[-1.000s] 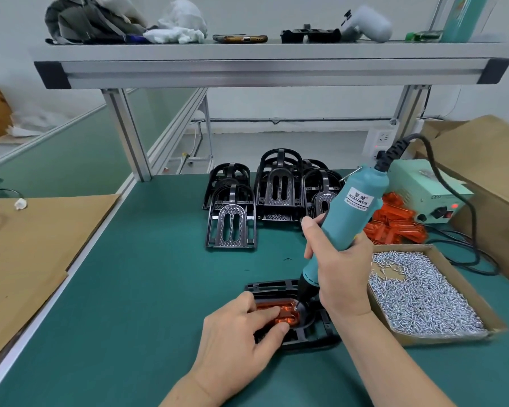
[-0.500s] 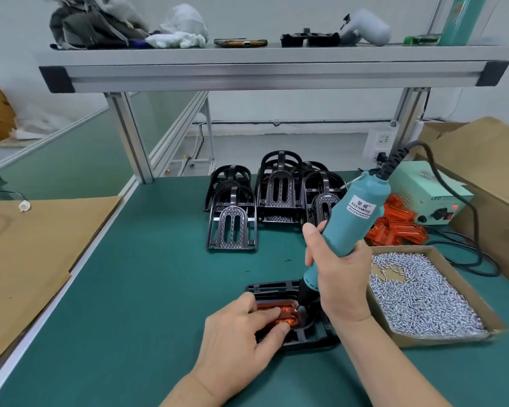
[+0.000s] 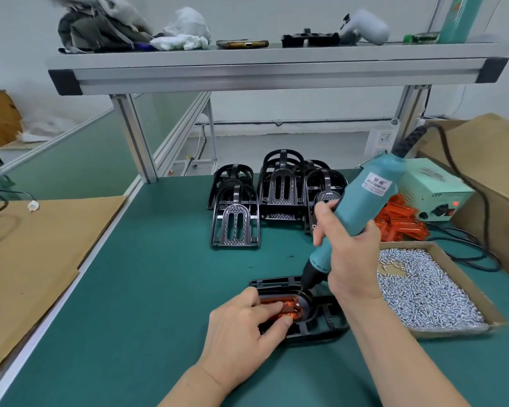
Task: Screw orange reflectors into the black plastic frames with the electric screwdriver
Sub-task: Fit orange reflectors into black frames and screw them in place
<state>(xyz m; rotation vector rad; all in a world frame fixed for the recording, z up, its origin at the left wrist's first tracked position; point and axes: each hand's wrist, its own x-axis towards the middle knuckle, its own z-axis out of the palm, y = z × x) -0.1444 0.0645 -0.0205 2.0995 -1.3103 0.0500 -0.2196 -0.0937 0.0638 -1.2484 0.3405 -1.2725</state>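
One wide-angle head view looks forward and down from above the near edge of the green table (image 3: 144, 289). It sits close to the tabletop. The shelf (image 3: 276, 73) over the table's far edge also shows.

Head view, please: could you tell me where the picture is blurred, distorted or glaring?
Head view: the wide-angle lens tilts the shelf posts inward; head view: the grey cloth at top left is smeared; head view: the orange reflector glints beneath the electric screwdriver.

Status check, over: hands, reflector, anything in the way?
Left hand pinches orange reflector seated in black frame. Right hand grips electric screwdriver, bit at reflector's right end. Nothing blocking.
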